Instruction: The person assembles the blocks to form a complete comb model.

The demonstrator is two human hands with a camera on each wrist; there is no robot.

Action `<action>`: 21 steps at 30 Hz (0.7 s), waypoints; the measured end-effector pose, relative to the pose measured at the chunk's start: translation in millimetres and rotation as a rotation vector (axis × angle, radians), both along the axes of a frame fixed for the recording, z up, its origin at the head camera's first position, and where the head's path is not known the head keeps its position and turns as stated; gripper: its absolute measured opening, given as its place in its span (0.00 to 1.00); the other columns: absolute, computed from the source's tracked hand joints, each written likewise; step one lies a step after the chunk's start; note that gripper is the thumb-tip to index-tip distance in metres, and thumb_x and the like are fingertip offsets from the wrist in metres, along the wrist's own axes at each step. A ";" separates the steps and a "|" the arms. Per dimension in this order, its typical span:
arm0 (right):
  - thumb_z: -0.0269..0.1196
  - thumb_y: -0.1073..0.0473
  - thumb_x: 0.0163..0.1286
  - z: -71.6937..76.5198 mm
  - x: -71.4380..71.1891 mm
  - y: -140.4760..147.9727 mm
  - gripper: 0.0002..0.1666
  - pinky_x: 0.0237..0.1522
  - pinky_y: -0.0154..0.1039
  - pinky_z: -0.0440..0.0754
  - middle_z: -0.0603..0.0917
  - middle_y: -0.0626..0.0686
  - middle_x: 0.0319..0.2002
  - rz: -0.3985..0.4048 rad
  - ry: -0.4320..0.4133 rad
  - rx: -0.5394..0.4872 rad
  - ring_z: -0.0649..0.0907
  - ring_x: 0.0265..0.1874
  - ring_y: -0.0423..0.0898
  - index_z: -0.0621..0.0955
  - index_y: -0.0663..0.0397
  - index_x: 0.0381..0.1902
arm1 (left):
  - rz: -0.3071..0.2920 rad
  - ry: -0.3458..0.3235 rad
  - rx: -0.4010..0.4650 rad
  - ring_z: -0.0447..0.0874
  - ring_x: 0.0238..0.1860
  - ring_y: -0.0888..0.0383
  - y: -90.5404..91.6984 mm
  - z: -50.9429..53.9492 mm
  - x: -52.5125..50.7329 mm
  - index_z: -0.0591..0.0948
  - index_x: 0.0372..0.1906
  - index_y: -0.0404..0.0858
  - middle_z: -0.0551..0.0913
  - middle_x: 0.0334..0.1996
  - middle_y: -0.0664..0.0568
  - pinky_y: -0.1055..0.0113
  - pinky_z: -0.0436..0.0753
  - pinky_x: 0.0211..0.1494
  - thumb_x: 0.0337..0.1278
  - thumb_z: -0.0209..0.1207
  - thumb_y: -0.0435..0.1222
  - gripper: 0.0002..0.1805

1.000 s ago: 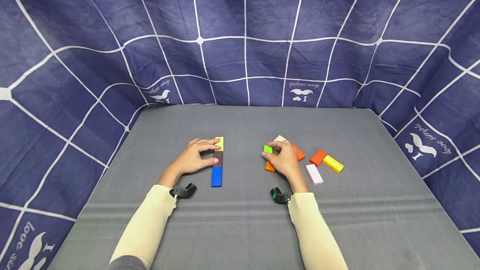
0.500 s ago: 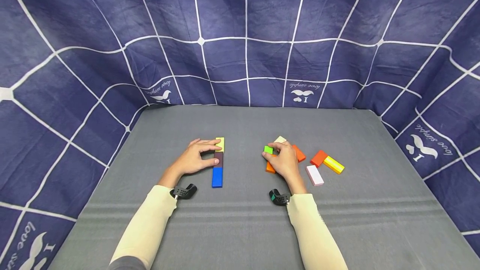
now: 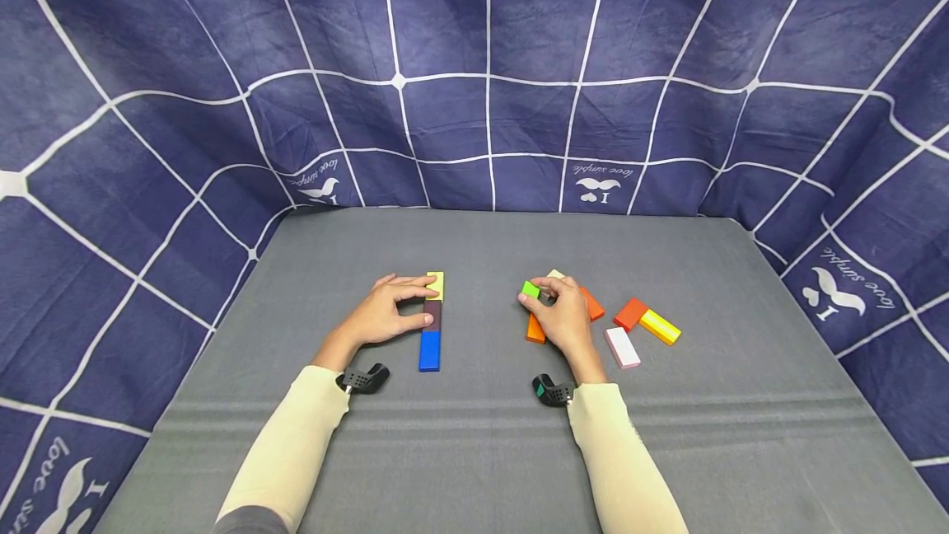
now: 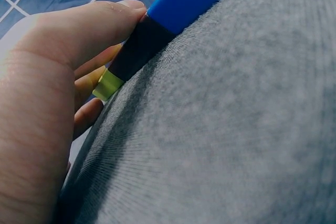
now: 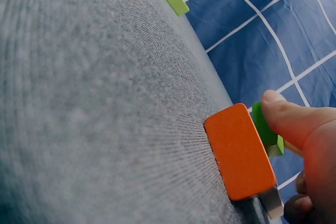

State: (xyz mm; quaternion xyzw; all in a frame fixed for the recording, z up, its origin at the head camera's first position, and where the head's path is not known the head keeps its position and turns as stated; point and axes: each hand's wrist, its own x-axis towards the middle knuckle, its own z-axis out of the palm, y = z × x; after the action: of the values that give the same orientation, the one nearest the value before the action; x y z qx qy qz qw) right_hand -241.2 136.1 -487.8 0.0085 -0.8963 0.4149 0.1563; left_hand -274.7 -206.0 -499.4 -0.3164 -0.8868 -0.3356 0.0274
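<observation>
In the head view, a row of blocks stands left of centre: yellow-green, dark brown and blue, end to end. My left hand rests against this row, its fingertips over the yellow-green block and its thumb at the dark block. The left wrist view shows that thumb by the joint of dark and blue. My right hand pinches a green block between thumb and fingers, raised beside an orange block. Part of the green block hides behind the thumb.
Around my right hand lie a cream block and a red-orange block, partly covered. Farther right are a red block, a yellow block and a pale pink block. Dark blue cloth hangs behind the grey table.
My right hand has lifted the green block slightly and tilted it, uncovering more of the orange block. The left hand and its row of blocks stay put.
</observation>
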 end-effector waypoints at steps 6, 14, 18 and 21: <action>0.77 0.49 0.57 1.4 0.9 -0.4 0.21 0.42 0.41 0.72 0.82 0.56 0.38 0.006 0.017 -0.006 0.78 0.38 0.50 0.88 0.50 0.47 | -0.003 0.003 0.000 0.72 0.71 0.54 -0.5 1.6 1.4 0.85 0.57 0.55 0.76 0.69 0.58 0.39 0.50 0.78 0.54 0.71 0.50 0.23; 0.77 0.48 0.57 13.1 2.6 -4.3 0.20 0.38 0.39 0.70 0.77 0.53 0.33 0.058 0.101 -0.006 0.75 0.33 0.47 0.88 0.49 0.45 | 0.005 0.009 -0.006 0.72 0.70 0.54 -0.3 2.0 1.4 0.85 0.57 0.56 0.76 0.69 0.60 0.39 0.50 0.78 0.54 0.71 0.50 0.23; 0.78 0.49 0.56 21.1 4.3 -9.2 0.20 0.36 0.38 0.70 0.76 0.54 0.31 0.077 0.133 -0.013 0.74 0.32 0.47 0.88 0.49 0.44 | 0.000 0.035 -0.007 0.73 0.70 0.54 0.0 0.2 0.0 0.85 0.56 0.55 0.77 0.68 0.60 0.39 0.52 0.77 0.54 0.71 0.51 0.23; 0.78 0.49 0.55 26.4 6.2 -14.6 0.20 0.36 0.37 0.71 0.76 0.55 0.31 0.091 0.141 -0.003 0.74 0.31 0.46 0.89 0.49 0.44 | -0.004 0.047 -0.004 0.73 0.70 0.55 0.1 -1.0 -0.5 0.85 0.56 0.56 0.77 0.68 0.60 0.39 0.53 0.77 0.54 0.71 0.52 0.23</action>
State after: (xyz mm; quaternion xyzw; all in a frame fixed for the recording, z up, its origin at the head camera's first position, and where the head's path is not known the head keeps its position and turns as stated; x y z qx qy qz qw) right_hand -234.9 121.5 -461.4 0.0781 -0.8810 0.4214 0.2003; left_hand -275.2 -205.9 -500.4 -0.3259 -0.8861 -0.3263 0.0467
